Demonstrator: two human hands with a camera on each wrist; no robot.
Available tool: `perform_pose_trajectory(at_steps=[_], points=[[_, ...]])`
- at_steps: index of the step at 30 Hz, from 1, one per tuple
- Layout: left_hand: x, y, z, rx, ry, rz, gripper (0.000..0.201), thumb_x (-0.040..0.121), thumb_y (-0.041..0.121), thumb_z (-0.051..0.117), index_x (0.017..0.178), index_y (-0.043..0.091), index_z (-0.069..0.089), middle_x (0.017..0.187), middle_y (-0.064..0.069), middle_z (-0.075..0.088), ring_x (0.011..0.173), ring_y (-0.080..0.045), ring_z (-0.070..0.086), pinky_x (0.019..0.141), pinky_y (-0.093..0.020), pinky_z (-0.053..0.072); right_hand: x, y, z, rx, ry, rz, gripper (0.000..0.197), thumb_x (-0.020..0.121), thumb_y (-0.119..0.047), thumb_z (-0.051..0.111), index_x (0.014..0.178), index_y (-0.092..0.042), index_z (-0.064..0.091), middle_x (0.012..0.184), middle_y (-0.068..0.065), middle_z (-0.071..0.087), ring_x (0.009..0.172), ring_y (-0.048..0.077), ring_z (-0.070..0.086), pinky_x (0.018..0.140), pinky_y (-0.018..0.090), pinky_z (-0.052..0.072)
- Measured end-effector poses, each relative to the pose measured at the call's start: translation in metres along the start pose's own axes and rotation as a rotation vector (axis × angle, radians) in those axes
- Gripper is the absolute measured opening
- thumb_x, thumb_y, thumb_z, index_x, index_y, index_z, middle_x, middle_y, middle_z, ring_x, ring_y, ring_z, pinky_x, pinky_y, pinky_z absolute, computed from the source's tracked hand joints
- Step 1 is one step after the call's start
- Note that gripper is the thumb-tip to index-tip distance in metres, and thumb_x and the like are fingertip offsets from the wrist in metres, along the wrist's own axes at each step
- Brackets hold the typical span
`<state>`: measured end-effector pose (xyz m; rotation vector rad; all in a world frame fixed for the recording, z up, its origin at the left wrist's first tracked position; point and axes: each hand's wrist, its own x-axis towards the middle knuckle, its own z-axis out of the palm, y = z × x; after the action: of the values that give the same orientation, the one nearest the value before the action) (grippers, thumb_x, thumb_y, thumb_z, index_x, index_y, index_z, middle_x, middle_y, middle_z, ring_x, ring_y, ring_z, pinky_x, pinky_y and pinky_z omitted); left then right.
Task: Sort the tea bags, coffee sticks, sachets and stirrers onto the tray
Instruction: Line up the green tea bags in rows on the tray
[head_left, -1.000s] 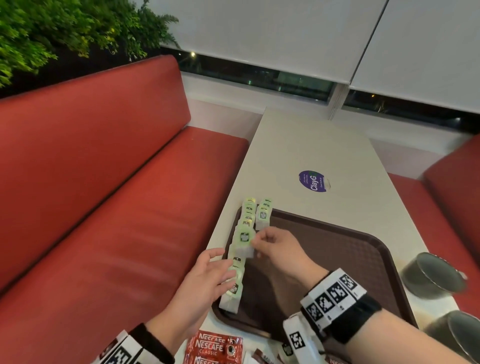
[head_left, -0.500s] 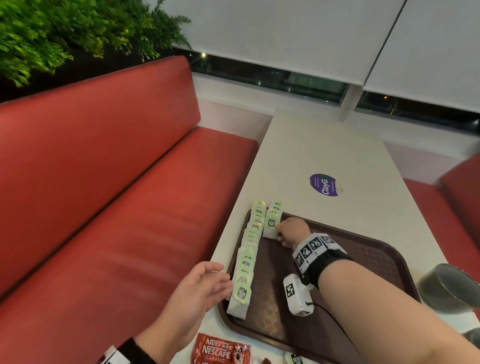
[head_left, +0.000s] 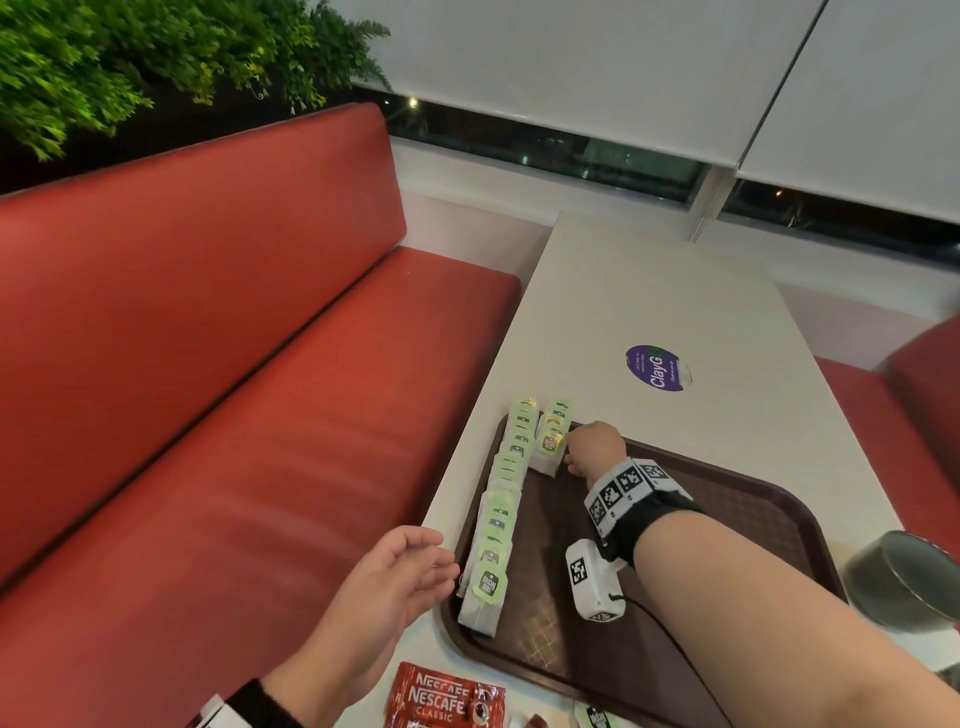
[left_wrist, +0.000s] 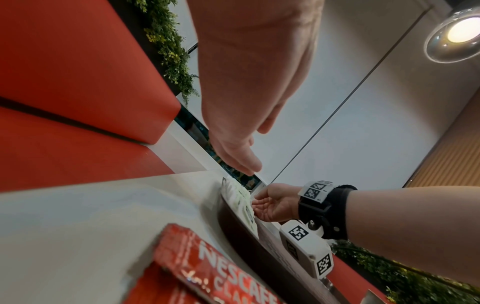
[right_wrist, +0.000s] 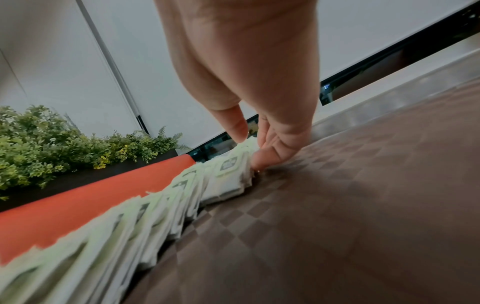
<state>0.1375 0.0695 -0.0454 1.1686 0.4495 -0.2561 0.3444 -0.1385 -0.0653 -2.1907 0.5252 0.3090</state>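
On tray: 2 tea-bag rows

Table: I see a long pale top beside the red bench.
Tray: brown, lying flat on the near end of the table.
Sticker: round and purple, stuck to the table past the tray.
Coffee packs: red, on the table just in front of the tray.
Cups: two, I think, at the right edge.
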Motion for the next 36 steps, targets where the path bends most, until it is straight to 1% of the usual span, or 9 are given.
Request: perform_pose_trajectory(at_steps=[4, 14, 17, 19, 22, 24, 28, 31, 36], points=[[0.002, -0.001, -0.002, -0.002, 0.009, 0.003, 0.013, 0.096, 0.005, 0.049, 0.104, 0.001, 0.058, 0.101, -0.020, 0.065, 0.099, -0.030, 0.066, 0.082, -0.032, 0.052, 0.001, -0.007, -0.002, -0.083, 0.016, 0.023, 0.029, 0.094, -0.017, 0.053, 0.119, -0.004, 0.062, 0.120, 0.009, 0.064, 0.111, 0.025, 0.060, 0.091, 0.029, 0.047], [0.002, 0.001, -0.006, -0.023, 0.043, 0.005, 0.013, 0.095, 0.004, 0.049, 0.105, -0.001, 0.057, 0.098, -0.019, 0.065, 0.099, -0.033, 0.065, 0.083, -0.034, 0.052, 0.008, -0.009, -0.004, -0.151, -0.071, -0.050, 0.039, 0.099, -0.005, 0.033, 0.133, 0.011, 0.045, 0.136, 0.028, 0.047, 0.127, 0.037, 0.046, 0.106, 0.039, 0.041], [-0.003, 0.004, -0.005, -0.013, 0.042, 0.017, 0.014, 0.095, 0.004, 0.049, 0.105, 0.000, 0.057, 0.099, -0.019, 0.064, 0.098, -0.032, 0.065, 0.084, -0.035, 0.052, 0.000, -0.008, -0.014, -0.070, -0.055, -0.072, 0.039, 0.098, -0.006, 0.035, 0.132, 0.008, 0.048, 0.136, 0.025, 0.050, 0.125, 0.035, 0.048, 0.101, 0.036, 0.041], [-0.008, 0.008, -0.005, -0.006, 0.037, 0.030, 0.014, 0.095, 0.003, 0.049, 0.105, 0.000, 0.057, 0.100, -0.019, 0.064, 0.098, -0.030, 0.065, 0.084, -0.034, 0.052, -0.015, -0.008, -0.029, 0.055, -0.044, -0.095, 0.035, 0.096, -0.007, 0.040, 0.126, 0.006, 0.054, 0.128, 0.024, 0.055, 0.110, 0.032, 0.057, 0.095, 0.037, 0.046], [-0.017, 0.013, -0.005, 0.027, 0.027, 0.053, 0.016, 0.095, 0.003, 0.047, 0.108, 0.001, 0.056, 0.103, -0.019, 0.064, 0.099, -0.029, 0.065, 0.085, -0.033, 0.051, -0.056, -0.001, -0.059, 0.369, -0.011, -0.139, 0.016, 0.092, -0.005, 0.050, 0.101, -0.007, 0.063, 0.094, 0.010, 0.063, 0.075, 0.015, 0.057, 0.069, 0.029, 0.048], [-0.023, 0.015, -0.004, 0.056, 0.013, 0.078, 0.016, 0.096, 0.003, 0.045, 0.108, 0.002, 0.056, 0.104, -0.019, 0.064, 0.099, -0.029, 0.065, 0.086, -0.033, 0.051, -0.100, 0.011, -0.087, 0.446, 0.017, -0.258, 0.017, 0.090, -0.003, 0.053, 0.088, -0.015, 0.065, 0.089, 0.004, 0.065, 0.078, 0.014, 0.059, 0.067, 0.025, 0.045], [-0.035, 0.015, 0.005, 0.141, -0.037, 0.122, 0.016, 0.097, 0.005, 0.045, 0.106, 0.005, 0.057, 0.106, -0.018, 0.064, 0.103, -0.029, 0.064, 0.092, -0.037, 0.048, -0.196, 0.063, -0.148, 0.352, 0.037, -0.434, 0.020, 0.092, -0.009, 0.054, 0.088, -0.024, 0.068, 0.089, -0.003, 0.071, 0.084, 0.012, 0.063, 0.073, 0.024, 0.045], [-0.048, 0.009, 0.023, 0.254, -0.090, 0.146, 0.015, 0.096, 0.007, 0.047, 0.105, 0.007, 0.058, 0.104, -0.014, 0.065, 0.101, -0.025, 0.065, 0.091, -0.036, 0.048, -0.256, 0.115, -0.176, 0.260, 0.062, -0.403, 0.017, 0.091, -0.015, 0.058, 0.086, -0.025, 0.070, 0.088, -0.002, 0.073, 0.084, 0.013, 0.066, 0.081, 0.031, 0.049], [-0.077, -0.019, 0.055, 0.513, -0.219, 0.142, 0.013, 0.094, 0.009, 0.052, 0.103, 0.014, 0.061, 0.103, -0.009, 0.067, 0.098, -0.018, 0.067, 0.087, -0.029, 0.051, -0.308, 0.203, -0.188, -0.074, 0.171, -0.240, 0.016, 0.088, -0.017, 0.066, 0.084, -0.032, 0.066, 0.077, -0.010, 0.068, 0.069, -0.002, 0.057, 0.063, 0.012, 0.041]])
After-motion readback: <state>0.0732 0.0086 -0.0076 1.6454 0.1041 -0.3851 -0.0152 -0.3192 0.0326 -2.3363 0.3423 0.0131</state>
